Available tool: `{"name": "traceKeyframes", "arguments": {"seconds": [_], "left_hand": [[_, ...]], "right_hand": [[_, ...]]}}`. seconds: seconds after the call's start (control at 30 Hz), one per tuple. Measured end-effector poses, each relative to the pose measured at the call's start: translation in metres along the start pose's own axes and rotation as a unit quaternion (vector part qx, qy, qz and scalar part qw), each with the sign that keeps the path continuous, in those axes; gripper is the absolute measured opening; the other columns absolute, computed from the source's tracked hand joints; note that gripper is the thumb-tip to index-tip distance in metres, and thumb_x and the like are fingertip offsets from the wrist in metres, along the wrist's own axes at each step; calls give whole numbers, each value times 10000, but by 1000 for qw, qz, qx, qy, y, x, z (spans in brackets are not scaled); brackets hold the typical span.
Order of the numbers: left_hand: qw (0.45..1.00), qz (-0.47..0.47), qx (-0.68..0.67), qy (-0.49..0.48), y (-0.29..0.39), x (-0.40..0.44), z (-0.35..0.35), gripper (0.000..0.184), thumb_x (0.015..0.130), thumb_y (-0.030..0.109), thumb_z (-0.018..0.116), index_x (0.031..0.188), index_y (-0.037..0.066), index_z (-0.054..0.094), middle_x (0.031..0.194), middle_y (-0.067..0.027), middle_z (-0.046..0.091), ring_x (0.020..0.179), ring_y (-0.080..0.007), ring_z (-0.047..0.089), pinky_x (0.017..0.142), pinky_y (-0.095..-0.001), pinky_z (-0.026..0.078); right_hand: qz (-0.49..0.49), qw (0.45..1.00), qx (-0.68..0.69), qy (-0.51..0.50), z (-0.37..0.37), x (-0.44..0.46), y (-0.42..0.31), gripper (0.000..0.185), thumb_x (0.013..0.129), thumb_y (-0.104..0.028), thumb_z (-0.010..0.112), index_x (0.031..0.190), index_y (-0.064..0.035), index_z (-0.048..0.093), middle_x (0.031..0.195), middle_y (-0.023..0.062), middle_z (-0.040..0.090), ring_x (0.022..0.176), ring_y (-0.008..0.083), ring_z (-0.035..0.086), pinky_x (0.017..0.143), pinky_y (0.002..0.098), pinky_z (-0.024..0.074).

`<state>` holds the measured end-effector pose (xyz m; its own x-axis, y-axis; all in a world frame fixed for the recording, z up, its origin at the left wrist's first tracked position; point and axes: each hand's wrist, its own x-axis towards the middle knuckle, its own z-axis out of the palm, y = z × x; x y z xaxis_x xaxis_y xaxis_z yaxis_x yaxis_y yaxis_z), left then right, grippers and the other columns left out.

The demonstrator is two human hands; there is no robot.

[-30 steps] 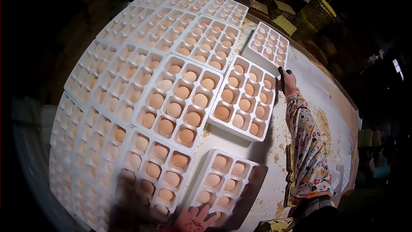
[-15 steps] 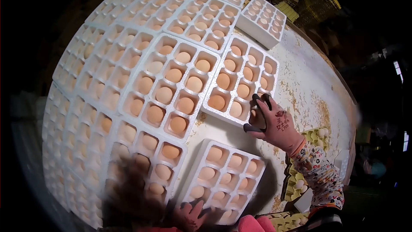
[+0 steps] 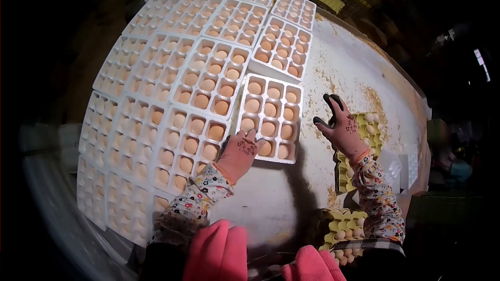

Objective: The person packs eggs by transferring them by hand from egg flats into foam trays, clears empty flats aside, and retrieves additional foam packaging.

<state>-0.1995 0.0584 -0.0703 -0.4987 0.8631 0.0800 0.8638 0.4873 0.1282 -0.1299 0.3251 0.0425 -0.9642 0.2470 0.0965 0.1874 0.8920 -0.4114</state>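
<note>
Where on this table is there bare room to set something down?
The white table shows bare between the left sleeve and yellow cartons. Another patch, flecked with debris, lies beyond the right hand, right of the upper foam trays. Leftward it is crowded: egg-filled trays stand edge to edge.

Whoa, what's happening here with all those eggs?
A person wearing gloves has their left hand at the near left corner of a white tray full of eggs. Their right hand is off to the side with its fingers spread, holding nothing. More white trays of eggs sit packed in rows to the left and beyond. Yellowish egg cartons, with some eggs in them, lie on the right.
</note>
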Motion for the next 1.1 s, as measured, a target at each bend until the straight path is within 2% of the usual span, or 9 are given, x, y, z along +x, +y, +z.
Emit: {"name": "traceKeyframes", "arguments": {"seconds": [0.27,0.33,0.4,0.43,0.57,0.67,0.8,1.03,1.1], "left_hand": [[983,-54,-159,71,10,-25,-41,622,696,59,722,1280,138,520,1272,-95,511,1094,-295,533,846,-364,477],[887,-200,-414,40,41,-71,-43,466,760,108,692,1212,75,587,1125,-84,618,963,-205,605,778,-310,495],[595,-355,-721,4,68,-123,-28,401,829,66,658,1208,-29,567,1068,-108,643,851,-127,608,695,-227,500],[682,-310,-663,17,97,-148,-40,421,851,51,631,1248,-35,522,1075,-129,642,867,-125,611,717,-228,502],[761,-343,-550,-27,172,-204,-94,467,833,-16,636,1273,-29,478,1107,-166,642,955,-136,611,834,-265,502],[638,-367,-674,58,151,-268,-45,409,812,-55,579,1213,-47,499,1216,-209,541,1056,-261,582,893,-385,534],[477,-381,-749,257,119,-271,-65,408,785,-136,413,1184,-79,477,1261,-139,487,1101,-285,552,926,-408,533],[592,-377,-675,225,109,-275,-102,355,845,-6,541,1199,-21,544,1018,-102,634,916,-178,642,767,-257,518],[691,-324,-608,221,118,-267,-100,348,835,-3,553,1183,-12,565,1071,-78,609,950,-150,598,835,-252,474]], "right_hand": [[368,914,-151,76,-69,-271,112,951,670,-455,748,1422,-92,292,1367,288,361,1149,415,506,899,440,472],[370,919,-139,7,-53,-304,150,967,638,-470,759,1422,-116,317,1376,322,337,1171,418,498,897,435,479],[388,904,-159,-77,-40,-309,166,892,640,-454,749,1387,-141,375,1382,320,334,1146,405,522,881,425,489],[395,894,-175,-118,-40,-303,163,841,643,-445,738,1360,-151,411,1385,319,331,1119,399,543,870,422,494],[317,929,-189,22,-45,-297,156,591,681,-418,716,1158,-104,562,1110,244,532,952,375,590,750,439,522],[105,979,-99,145,-70,-265,29,755,674,-417,762,1292,-97,467,1153,227,483,903,365,601,730,433,521],[49,975,89,-196,-35,-245,-125,845,753,-557,654,1317,21,405,1089,318,562,1019,414,583,863,450,477],[25,973,34,-228,85,-241,-183,745,809,-521,579,1340,-24,417,1228,293,511,1082,344,576,906,374,467],[65,940,320,-96,90,-271,-158,427,839,-371,621,1069,-11,630,932,195,636,846,259,635,764,336,498]]}}
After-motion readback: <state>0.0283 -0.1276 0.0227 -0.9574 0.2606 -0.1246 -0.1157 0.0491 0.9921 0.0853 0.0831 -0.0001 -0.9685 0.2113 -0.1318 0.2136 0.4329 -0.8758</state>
